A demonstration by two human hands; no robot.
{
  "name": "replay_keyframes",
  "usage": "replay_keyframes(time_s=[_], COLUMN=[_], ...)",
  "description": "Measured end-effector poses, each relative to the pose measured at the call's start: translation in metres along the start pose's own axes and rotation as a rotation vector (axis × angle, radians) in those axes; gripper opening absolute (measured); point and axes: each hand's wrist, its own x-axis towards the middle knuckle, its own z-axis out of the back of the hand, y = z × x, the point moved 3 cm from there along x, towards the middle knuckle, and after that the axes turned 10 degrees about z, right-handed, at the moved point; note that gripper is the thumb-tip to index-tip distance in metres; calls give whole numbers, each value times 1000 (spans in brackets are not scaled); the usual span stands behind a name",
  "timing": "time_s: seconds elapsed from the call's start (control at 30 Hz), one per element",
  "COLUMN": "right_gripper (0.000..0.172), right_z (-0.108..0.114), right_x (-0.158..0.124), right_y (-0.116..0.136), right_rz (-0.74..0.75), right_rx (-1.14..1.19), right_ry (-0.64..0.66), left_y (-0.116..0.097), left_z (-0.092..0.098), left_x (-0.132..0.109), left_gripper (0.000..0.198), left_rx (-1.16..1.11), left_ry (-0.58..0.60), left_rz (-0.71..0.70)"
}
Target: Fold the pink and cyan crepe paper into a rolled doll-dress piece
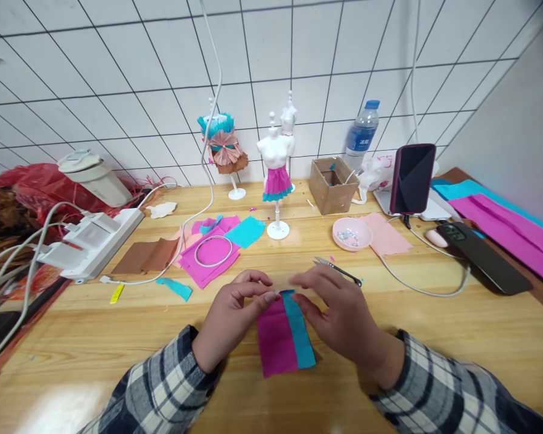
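Observation:
A strip of magenta crepe paper [277,340] with a teal crepe paper band [300,331] along its right side lies before me. Its upper edge is gathered or raised between my hands. My left hand [238,310] pinches the upper left edge between thumb and index finger. Close to the upper right edge is my right hand [339,313], slightly blurred, its thumb and fingers apart and the thumb near the teal band. Behind the right hand lies a pair of small thread snips [355,279], partly hidden by the fingers.
Dress-form stands rise at the back, one in a magenta skirt [277,182]. A pink bowl [339,244] of beads, a cardboard box [330,202] and a phone [411,178] stand right. Paper scraps and a metal ring [196,256] lie left, near a power strip [113,247].

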Motion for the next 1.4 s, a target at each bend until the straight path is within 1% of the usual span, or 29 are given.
replay_keyframes(time_s=[0.07, 0.13, 0.23, 0.3, 0.4, 0.53, 0.6, 0.77, 0.87, 0.93, 1.07, 1.27, 1.4], right_gripper=[15, 16, 16, 16, 16, 10, 9, 17, 18, 17, 13, 16, 17], right_z=[2, 3, 4, 4, 2, -4, -8, -19, -23, -24, -22, -17, -15], right_x=[0, 0, 1, 0, 1, 3, 3, -2, -7, -8, -7, -6, -6], right_y=[6, 9, 11, 11, 6, -3, -5, -4, -2, -1, 1, 4, 2], right_rz=[154, 218, 213, 175, 63, -187, -302, -532, -590, -566, -432, -244, -206], right_rx=[-124, -226, -270, -209, -53, 149, 268, 570, 638, 625, 533, 362, 313], right_ry=[35, 66, 75, 60, 27, -18, -35, -37, -47, -64, -98, -49, -45], left_y=[2, 2, 2, 1, -1, -3, -3, -4, -4, -4, -3, -5, -4], left_z=[-3, -6, -9, -8, -8, -10, -11, -10, -9, -8, -7, -6, -7], left_x=[-1, -2, -5, -7, -8, -9, -9, -8, -9, -10, -9, -7, -6], left_gripper=[25, 24, 24, 24, 25, 24, 21, 16, 17, 18, 16, 11, 13], left_rx=[-60, -112, -129, -79, 38, 163, 203, 192, 178, 160, 122, 91, 88], left_ry=[71, 142, 200, 199, 157, 101, 51, -68, -113, -123, -104, -91, -99], left_rz=[21, 25, 6, -17, -59, -99, -116, -137, -146, -152, -158, -137, -102])
